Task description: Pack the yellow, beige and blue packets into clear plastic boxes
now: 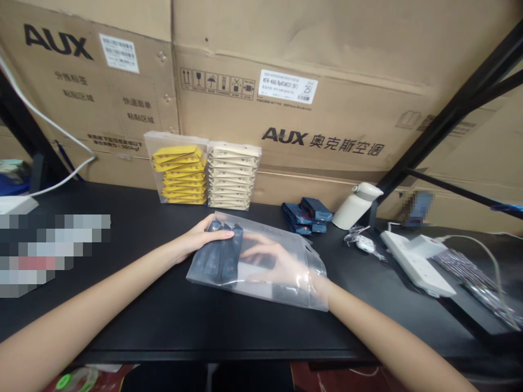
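A clear plastic bag (269,294) lies on its side over the black table, its opening toward the right. Several dark blue packets (223,256) stand in a row at its left end. My left hand (200,235) is wrapped round that end, thumb on top, gripping bag and packets. Through the opening goes my right hand (273,258), seen blurred through the plastic, fingers apart and pointing at the packets, with nothing visible in it. More dark blue packets (308,215) are piled behind the bag, to the right.
At the back stand a bag of yellow packets (183,174) and one of cream packets (233,177), against cardboard boxes (327,125). Rightward are a white bottle (354,207), earphone case (365,244), power strip (417,264) and silvery packets (474,277). The black table (229,332) has a front edge.
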Tool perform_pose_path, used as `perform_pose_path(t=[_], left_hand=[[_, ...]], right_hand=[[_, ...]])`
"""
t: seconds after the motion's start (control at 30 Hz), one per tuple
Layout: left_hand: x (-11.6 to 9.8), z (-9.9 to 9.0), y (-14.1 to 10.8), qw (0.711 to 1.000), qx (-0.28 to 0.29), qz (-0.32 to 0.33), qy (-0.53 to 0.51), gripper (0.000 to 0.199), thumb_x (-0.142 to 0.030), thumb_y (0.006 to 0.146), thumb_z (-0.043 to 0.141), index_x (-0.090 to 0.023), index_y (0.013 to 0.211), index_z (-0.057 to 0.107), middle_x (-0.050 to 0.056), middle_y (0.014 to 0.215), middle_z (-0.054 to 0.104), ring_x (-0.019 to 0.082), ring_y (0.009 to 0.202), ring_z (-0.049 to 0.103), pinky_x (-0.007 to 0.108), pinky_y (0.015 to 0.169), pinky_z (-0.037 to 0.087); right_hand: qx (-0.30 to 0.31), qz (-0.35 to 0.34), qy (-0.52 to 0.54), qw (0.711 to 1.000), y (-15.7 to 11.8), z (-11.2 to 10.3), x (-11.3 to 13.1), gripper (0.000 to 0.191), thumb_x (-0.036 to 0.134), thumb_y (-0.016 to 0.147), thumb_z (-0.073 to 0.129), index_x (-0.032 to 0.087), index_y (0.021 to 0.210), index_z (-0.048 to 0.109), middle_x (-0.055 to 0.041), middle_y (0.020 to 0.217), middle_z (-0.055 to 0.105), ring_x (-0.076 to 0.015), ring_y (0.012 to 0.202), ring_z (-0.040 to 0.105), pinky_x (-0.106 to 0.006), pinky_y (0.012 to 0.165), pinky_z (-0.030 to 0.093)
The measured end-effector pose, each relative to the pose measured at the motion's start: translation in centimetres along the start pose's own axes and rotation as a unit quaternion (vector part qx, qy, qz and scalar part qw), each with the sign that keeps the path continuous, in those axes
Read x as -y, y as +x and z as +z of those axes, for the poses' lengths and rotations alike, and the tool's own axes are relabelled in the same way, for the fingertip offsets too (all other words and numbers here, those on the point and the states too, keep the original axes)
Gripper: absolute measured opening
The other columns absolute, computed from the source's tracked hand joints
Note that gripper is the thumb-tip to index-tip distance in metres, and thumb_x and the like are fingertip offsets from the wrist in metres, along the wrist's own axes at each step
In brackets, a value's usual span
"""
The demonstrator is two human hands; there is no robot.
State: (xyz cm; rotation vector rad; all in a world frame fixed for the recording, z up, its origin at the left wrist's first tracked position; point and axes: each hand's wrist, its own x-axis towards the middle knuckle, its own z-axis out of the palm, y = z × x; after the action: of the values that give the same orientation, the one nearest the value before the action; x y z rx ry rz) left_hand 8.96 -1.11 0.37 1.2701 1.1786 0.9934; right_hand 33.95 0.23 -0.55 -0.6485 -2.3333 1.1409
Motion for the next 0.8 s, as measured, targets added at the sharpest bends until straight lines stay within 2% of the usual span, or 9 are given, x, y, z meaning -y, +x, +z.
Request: perform_pose_path(t=[0.1,0.23,0.37,0.43,0.5,0.63,0.8], left_hand=[[-0.2,-0.2,0.0,0.999,-0.006,0.028,0.04,0.051,-0.047,0.067,0.079,-0.024,0.11,0.064,0.004,0.11,0.07,0.028,0.111,0.063,0.037,0.095,0.049],[-0.1,-0.7,0.2,0.997,-0.017,0.035,0.071,0.055,-0.045,0.062,0.082,-0.025,0.11,0.065,0.003,0.113,0.07,0.027,0.113,0.061,0.036,0.095,0.049],[0.0,-1.0,0.3,1.0,0.005,-0.017,0.014,0.057,-0.044,0.062,0.083,-0.027,0.114,0.064,0.002,0.109,0.071,0.026,0.106,0.065,0.034,0.087,0.054],[-0.1,-1.0,0.3,0.998,0.016,-0.059,-0.025,0.06,-0.045,0.064,0.081,-0.029,0.119,0.061,0.002,0.104,0.072,0.026,0.098,0.069,0.036,0.08,0.056],[-0.1,-1.0,0.2,0.996,0.022,-0.075,-0.04,0.063,-0.044,0.064,0.082,-0.029,0.121,0.059,0.002,0.102,0.072,0.027,0.094,0.07,0.037,0.078,0.056],[0.0,-0.8,0.3,0.999,0.019,-0.039,-0.022,0.065,-0.035,0.058,0.087,-0.027,0.118,0.061,0.003,0.109,0.07,0.027,0.106,0.066,0.037,0.087,0.054],[0.4,-0.9,0.6,0.999,0.012,-0.034,-0.01,0.063,-0.033,0.057,0.088,-0.026,0.115,0.063,0.004,0.113,0.069,0.027,0.111,0.063,0.037,0.092,0.052]], right_hand=[[-0.008,-0.014,-0.019,1.0,-0.1,0.2,-0.1,0.041,0.037,0.072,0.08,0.03,0.111,0.07,-0.0054,0.15,0.041,-0.028,0.133,0.045,-0.045,0.102,0.047],[-0.001,0.005,-0.038,0.999,-0.3,0.6,0.3,0.049,0.041,0.07,0.08,0.033,0.117,0.068,-0.0032,0.153,0.037,-0.0278,0.138,0.039,-0.046,0.11,0.04],[0.025,0.013,-0.062,0.998,-0.4,1.0,0.5,0.056,0.044,0.071,0.079,0.036,0.125,0.063,-0.0016,0.157,0.03,-0.0294,0.142,0.032,-0.049,0.115,0.031],[0.035,0.014,-0.069,0.997,-0.4,1.1,0.5,0.059,0.044,0.073,0.077,0.036,0.129,0.06,-0.0018,0.158,0.027,-0.029,0.143,0.031,-0.047,0.115,0.032],[0.038,0.01,-0.077,0.996,-0.4,1.1,0.4,0.062,0.045,0.072,0.078,0.035,0.13,0.059,-0.0024,0.158,0.027,-0.0286,0.143,0.031,-0.045,0.114,0.033],[0.037,0.005,-0.087,0.996,-0.5,1.1,0.3,0.063,0.048,0.071,0.078,0.036,0.13,0.058,-0.0023,0.158,0.027,-0.0278,0.143,0.03,-0.047,0.116,0.029],[0.039,0.019,-0.104,0.994,-0.4,1.0,0.6,0.06,0.05,0.073,0.076,0.035,0.129,0.059,-0.0021,0.157,0.028,-0.0272,0.142,0.032,-0.047,0.116,0.029]])
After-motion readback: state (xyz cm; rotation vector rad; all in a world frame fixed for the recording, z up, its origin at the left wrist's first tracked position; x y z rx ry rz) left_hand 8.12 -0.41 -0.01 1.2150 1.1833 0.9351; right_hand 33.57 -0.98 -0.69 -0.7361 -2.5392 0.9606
